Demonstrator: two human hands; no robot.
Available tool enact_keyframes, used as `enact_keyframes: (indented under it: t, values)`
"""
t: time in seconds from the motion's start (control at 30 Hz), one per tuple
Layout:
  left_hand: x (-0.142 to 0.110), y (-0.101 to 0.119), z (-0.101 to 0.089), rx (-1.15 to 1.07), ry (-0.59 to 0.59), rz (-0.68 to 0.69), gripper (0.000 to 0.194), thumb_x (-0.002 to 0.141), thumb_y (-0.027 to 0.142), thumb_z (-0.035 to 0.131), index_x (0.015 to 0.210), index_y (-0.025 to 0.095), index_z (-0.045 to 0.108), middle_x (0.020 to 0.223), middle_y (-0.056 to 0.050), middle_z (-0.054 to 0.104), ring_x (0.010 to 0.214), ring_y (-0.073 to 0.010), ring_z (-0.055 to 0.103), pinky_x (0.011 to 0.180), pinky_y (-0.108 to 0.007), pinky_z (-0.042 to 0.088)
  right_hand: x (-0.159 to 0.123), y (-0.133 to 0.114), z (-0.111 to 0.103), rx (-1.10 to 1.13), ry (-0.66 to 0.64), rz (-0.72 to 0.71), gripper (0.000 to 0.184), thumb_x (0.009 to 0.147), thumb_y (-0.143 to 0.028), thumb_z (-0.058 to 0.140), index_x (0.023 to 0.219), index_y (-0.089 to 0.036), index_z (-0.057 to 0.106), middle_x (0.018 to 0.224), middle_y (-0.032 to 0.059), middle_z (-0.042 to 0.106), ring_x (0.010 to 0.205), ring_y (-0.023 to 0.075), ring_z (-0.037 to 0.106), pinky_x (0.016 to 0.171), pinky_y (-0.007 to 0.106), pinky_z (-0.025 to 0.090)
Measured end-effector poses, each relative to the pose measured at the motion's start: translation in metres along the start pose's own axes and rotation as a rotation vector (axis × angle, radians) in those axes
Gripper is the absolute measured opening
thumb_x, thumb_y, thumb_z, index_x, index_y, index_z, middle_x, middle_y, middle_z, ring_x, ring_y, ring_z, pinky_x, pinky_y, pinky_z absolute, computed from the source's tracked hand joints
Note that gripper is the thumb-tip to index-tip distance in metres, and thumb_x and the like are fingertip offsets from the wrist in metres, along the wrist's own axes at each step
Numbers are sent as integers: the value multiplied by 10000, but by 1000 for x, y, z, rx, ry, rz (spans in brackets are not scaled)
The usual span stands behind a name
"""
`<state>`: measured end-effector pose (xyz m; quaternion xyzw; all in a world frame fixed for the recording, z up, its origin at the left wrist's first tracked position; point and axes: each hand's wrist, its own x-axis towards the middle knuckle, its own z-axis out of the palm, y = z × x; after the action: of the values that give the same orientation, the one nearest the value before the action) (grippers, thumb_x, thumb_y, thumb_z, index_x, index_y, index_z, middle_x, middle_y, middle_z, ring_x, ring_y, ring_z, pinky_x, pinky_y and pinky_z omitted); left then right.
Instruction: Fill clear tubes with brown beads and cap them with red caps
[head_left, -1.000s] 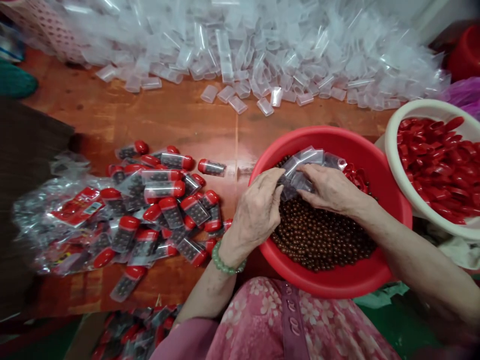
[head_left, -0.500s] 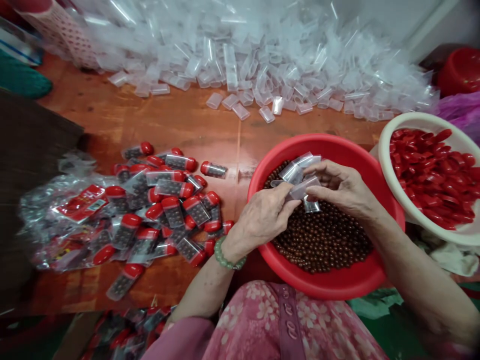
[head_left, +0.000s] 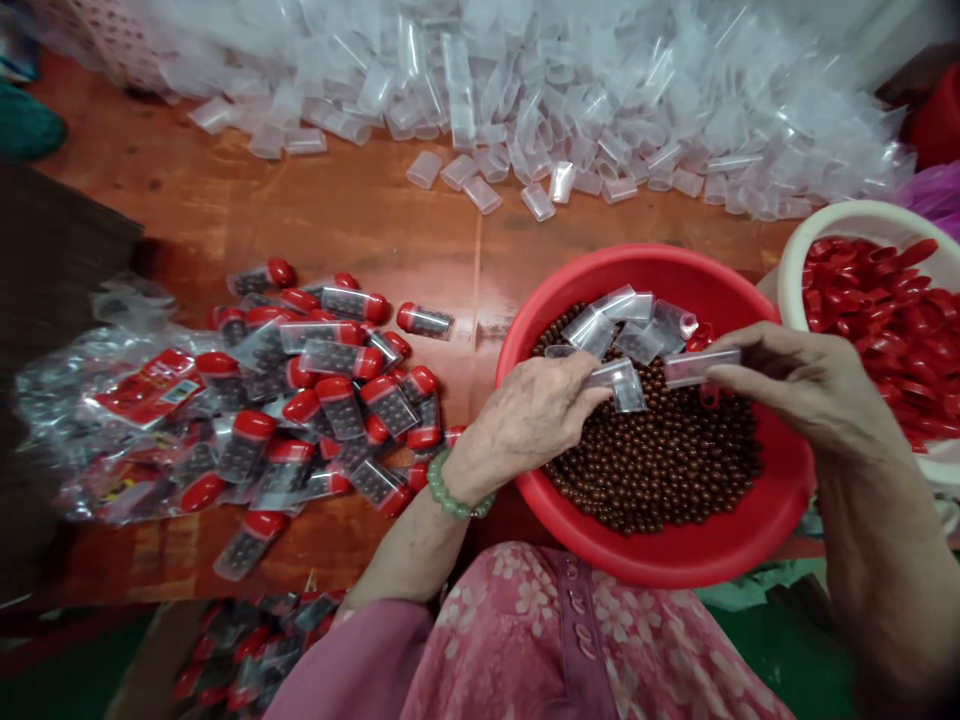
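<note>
Parting from the left hand (head_left: 525, 415), whose fingers clamp one clear tube (head_left: 609, 374), the right hand (head_left: 814, 385) now pinches another tube (head_left: 694, 368) above the bowl (head_left: 780, 500), apparently letting each work separately.

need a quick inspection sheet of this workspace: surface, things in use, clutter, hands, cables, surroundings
surface: brown table, glossy, some marks
things in use: red basin with brown beads, clear sleeves and a few red caps; white tub of caps at its right; capped packs at left
clutter: crumpled bag by the packs; sleeve heap along the far side
left hand: fingertips at sleeves, grip unclear
right hand: pinching one sleeve above the basin
cables: nothing seen
surroundings: purple plastic, far right
</note>
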<state>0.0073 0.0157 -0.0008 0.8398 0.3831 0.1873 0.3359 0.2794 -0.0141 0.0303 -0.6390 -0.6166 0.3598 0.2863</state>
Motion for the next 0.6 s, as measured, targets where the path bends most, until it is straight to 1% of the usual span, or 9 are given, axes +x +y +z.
enact_keyframes:
  t: [0.07, 0.13, 0.2, 0.27, 0.33, 0.4, 0.47, 0.53, 0.6]
  values:
    - [7, -6, 5, -8, 89, 5, 186, 1012, 326, 471, 930, 207, 589, 767, -31, 644, 711, -204, 655, 737, -369, 558, -4, 2, 6, -51, -115, -26, 298, 820, -466, 760, 1017, -241, 746, 854, 13, 735, 734, 171, 645, 669, 297, 494]
    - [14, -12, 10, 7, 192, 34, 229, 1013, 368, 461, 1111, 202, 586, 959, -79, 693, 914, -260, 705, 874, -435, 575, -5, 4, 17, -91, -226, -66, 287, 857, -445, 715, 1041, -225, 730, 908, 28, 748, 787, 190, 670, 708, 309, 512]
    - [20, -18, 15, 28, 255, 76, 388, 1006, 409, 479, 1326, 189, 493, 1266, -138, 647, 1210, -315, 635, 1041, -492, 517, -4, 6, 27, -196, -365, -76, 237, 908, -397, 650, 1041, -215, 721, 880, 26, 749, 761, 189, 679, 697, 306, 512]
    - [23, -21, 18, 47, 259, 93, 481, 1011, 424, 469, 1420, 177, 414, 1417, -169, 564, 1350, -331, 541, 1121, -506, 460, -4, 9, 34, -369, -473, -101, 211, 949, -345, 584, 1036, -209, 720, 844, 26, 741, 737, 191, 685, 690, 310, 513]
    - [23, -20, 19, 53, 242, 76, 422, 1032, 388, 414, 1394, 173, 443, 1381, -170, 587, 1328, -318, 561, 1119, -499, 464, -6, 12, 37, -544, -485, -188, 243, 973, -330, 551, 1091, -189, 711, 921, 61, 738, 819, 219, 705, 757, 339, 535]
    - [21, -19, 18, 41, 237, 53, 343, 1039, 350, 385, 1309, 180, 510, 1303, -151, 627, 1249, -303, 615, 1084, -488, 493, -10, 12, 39, -696, -447, -307, 324, 971, -335, 567, 1222, -155, 668, 1105, 126, 705, 941, 259, 705, 821, 374, 548]
    - [20, -17, 17, 20, 237, 40, 287, 1030, 335, 411, 1230, 187, 554, 1254, -132, 643, 1185, -295, 648, 1054, -474, 516, -14, 10, 44, -845, -434, -429, 398, 959, -274, 576, 1333, -142, 606, 1238, 176, 642, 981, 283, 693, 783, 379, 555]
    - [20, -17, 15, -5, 226, 34, 254, 1021, 323, 440, 1191, 190, 573, 1223, -118, 652, 1125, -285, 673, 1028, -459, 532, -17, 8, 50, -974, -442, -553, 403, 949, -147, 522, 1345, -137, 596, 1263, 196, 619, 972, 283, 684, 754, 371, 548]
    - [20, -16, 12, -36, 219, 31, 230, 1020, 317, 453, 1168, 198, 583, 1203, -103, 657, 1110, -278, 680, 1029, -454, 531, -18, 7, 57, -1047, -458, -675, 414, 930, -49, 452, 1305, -109, 615, 1188, 191, 641, 942, 269, 669, 789, 375, 536]
